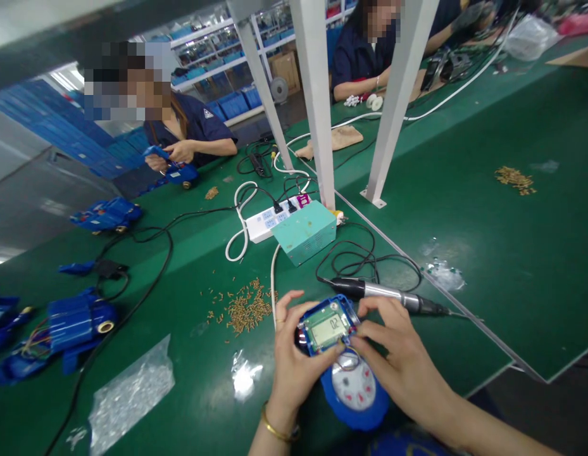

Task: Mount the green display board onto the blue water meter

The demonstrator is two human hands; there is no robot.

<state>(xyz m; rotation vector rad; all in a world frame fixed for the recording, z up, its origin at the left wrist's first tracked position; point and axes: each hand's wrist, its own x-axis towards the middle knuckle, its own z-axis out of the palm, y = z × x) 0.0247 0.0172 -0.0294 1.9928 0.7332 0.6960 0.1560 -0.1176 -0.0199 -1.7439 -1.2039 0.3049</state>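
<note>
A blue electronic display module [329, 326], its green circuit board and lit LCD facing up, is held tilted over a water meter. My left hand [296, 354] grips it from the left, thumb along its lower edge and the index finger near its top. My right hand [393, 348] pinches at the module's right edge with thumb and fingers; any small part between them is hidden. Thin wires loop between the module and the blue water meter [357, 392], whose round white dial with red pointers lies just below my hands.
Loose brass screws [249, 307] lie left of my hands. An electric screwdriver [388, 294] rests behind my right hand, near a green power box [306, 231] and a power strip [260, 227]. Blue meters [80, 320] and a plastic bag [132, 396] are leftward. A co-worker [184, 133] holds a blue meter.
</note>
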